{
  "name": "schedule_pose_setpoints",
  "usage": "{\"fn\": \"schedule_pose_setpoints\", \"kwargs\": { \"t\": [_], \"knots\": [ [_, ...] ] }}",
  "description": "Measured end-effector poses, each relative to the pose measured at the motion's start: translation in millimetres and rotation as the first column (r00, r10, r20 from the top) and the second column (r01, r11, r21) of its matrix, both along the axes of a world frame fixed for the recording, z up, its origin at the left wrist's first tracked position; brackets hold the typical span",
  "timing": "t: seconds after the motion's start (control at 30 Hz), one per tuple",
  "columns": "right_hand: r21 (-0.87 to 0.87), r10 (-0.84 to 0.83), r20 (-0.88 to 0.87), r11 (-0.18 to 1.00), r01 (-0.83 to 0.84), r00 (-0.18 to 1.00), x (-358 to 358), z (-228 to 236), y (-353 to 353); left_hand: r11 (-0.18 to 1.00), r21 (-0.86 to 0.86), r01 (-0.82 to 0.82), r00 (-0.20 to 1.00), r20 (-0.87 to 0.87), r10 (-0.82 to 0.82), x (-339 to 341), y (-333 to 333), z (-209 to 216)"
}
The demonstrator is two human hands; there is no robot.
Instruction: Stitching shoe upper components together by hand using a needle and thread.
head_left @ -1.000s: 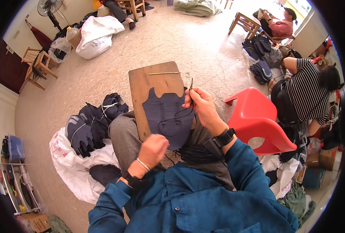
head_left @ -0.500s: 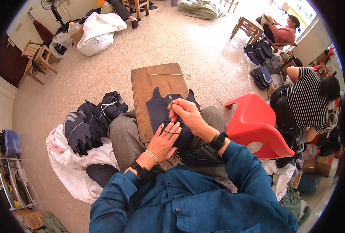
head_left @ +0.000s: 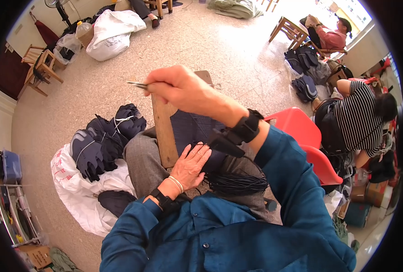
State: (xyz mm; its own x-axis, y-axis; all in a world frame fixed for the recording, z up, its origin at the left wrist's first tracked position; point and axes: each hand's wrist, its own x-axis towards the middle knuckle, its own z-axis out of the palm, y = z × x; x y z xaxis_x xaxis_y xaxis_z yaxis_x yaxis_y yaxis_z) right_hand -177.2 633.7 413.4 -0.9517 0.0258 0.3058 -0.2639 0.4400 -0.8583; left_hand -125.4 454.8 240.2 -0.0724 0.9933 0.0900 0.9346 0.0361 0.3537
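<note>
My left hand [head_left: 191,164] lies flat with fingers stretched, pressing the near part of a dark navy cut cloth piece [head_left: 183,129]. That cloth rests on a wooden board [head_left: 162,140] across my lap. Raised over the board's far left edge, my right hand [head_left: 176,88] pinches a slim metal-tipped tool [head_left: 138,84] pointing left. Its exact kind is unclear. The right forearm covers part of the cloth and board. Beside my left hand, a bundle of thin black cord [head_left: 238,182] sits on my lap.
Tied dark cloth bundles [head_left: 90,152] lie on a white sack [head_left: 70,195] to my left. A red plastic chair [head_left: 297,129] stands close on the right. Beyond it sits a person in a striped top [head_left: 353,111]; another person [head_left: 331,38] sits farther back.
My right hand has swung up and left, away from my left hand, with the tool in it. The cord loop over my left fingers has gone. The left hand stays on the cloth.
</note>
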Motion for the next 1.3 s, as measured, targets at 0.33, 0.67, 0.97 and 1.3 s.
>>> {"fn": "schedule_pose_setpoints", "kwargs": {
  "t": [0.33, 0.67, 0.97, 1.3],
  "knots": [
    [-0.269, -0.024, 0.318, 0.956, 0.114, 0.948, 38.8, -25.5, 13.6, 0.943, 0.165, -0.289, 0.785, 0.605, 0.135, -14.2, -8.5, 4.0],
    [-0.558, -0.150, 0.228, 0.790, 0.255, 0.962, 74.9, -48.0, 14.3, 0.868, 0.124, -0.481, 0.404, 0.910, 0.094, -46.4, 56.9, 21.3],
    [0.089, -0.516, 0.161, 0.857, 0.508, 0.842, 165.0, -165.2, 7.9, 0.884, -0.207, -0.418, 0.598, 0.670, 0.440, -48.4, 62.7, 27.0],
    [0.023, -0.579, 0.093, 0.814, 0.580, 0.810, 162.5, -176.9, 3.2, 0.970, -0.148, -0.193, 0.970, 0.123, 0.212, -50.2, 80.3, 18.1]
  ]
}}
